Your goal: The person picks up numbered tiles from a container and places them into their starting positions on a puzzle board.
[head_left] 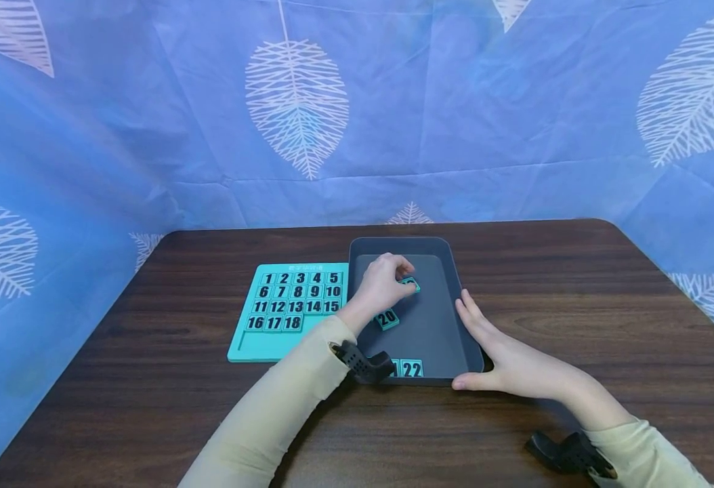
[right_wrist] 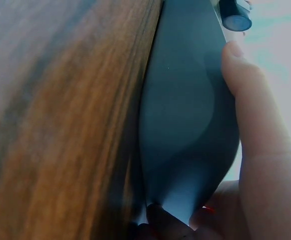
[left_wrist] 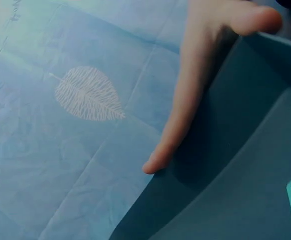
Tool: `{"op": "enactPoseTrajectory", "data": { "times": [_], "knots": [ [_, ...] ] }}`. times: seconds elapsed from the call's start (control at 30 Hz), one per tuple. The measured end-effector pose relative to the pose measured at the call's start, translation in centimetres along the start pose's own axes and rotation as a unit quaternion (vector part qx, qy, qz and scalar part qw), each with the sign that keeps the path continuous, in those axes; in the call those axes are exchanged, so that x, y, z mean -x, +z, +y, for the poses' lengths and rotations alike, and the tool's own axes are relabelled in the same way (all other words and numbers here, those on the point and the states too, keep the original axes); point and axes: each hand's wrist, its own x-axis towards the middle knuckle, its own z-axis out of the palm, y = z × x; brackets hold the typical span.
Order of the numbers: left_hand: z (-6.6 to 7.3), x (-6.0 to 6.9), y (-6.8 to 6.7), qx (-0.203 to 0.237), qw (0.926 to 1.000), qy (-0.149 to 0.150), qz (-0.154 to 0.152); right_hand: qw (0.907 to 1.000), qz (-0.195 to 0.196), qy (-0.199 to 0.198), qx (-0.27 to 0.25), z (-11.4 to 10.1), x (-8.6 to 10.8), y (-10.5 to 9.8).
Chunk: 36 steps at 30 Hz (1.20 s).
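My left hand point(head_left: 379, 283) reaches over a dark grey tray point(head_left: 433, 308), pinching a teal number tile point(head_left: 413, 283) between thumb and fingertips; most of its number is hidden. Just below that hand, a tile marked 20 point(head_left: 387, 318) lies tilted. A tile marked 22 point(head_left: 412, 368) sits along the tray's near edge, beside another partly covered by the wrist strap. With thumb and fingers spread, my right hand point(head_left: 503, 362) rests against the tray's near right corner. The right wrist view shows its thumb point(right_wrist: 243, 75) touching the tray wall point(right_wrist: 185, 100).
Left of the tray, a teal number board point(head_left: 247, 347) carries tiles 1 to 18 in rows. Both stand on a dark wooden table point(head_left: 576, 291). Behind hangs a blue cloth point(head_left: 454, 102) with white leaf prints. Each wrist wears a black camera strap.
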Motion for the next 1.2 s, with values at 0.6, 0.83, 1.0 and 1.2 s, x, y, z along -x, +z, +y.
{"op": "enactPoseTrajectory", "data": {
  "times": [0.6,0.83,1.0,1.2],
  "knots": [
    [-0.65,-0.21,0.6,-0.061,0.9969,-0.007,-0.05,1.0,0.002,0.002,-0.001,0.24,0.13,-0.08],
    [-0.61,-0.16,0.77,-0.11,0.9924,0.018,-0.053,1.0,0.001,-0.002,0.002,0.13,0.14,-0.05],
    [-0.63,-0.24,0.87,-0.116,0.991,0.029,-0.059,1.0,0.001,-0.003,-0.001,0.19,0.08,-0.07],
    [-0.65,-0.3,0.91,-0.086,0.9916,0.054,-0.08,1.0,0.001,-0.003,0.0,0.16,0.03,-0.05]
  ]
}}
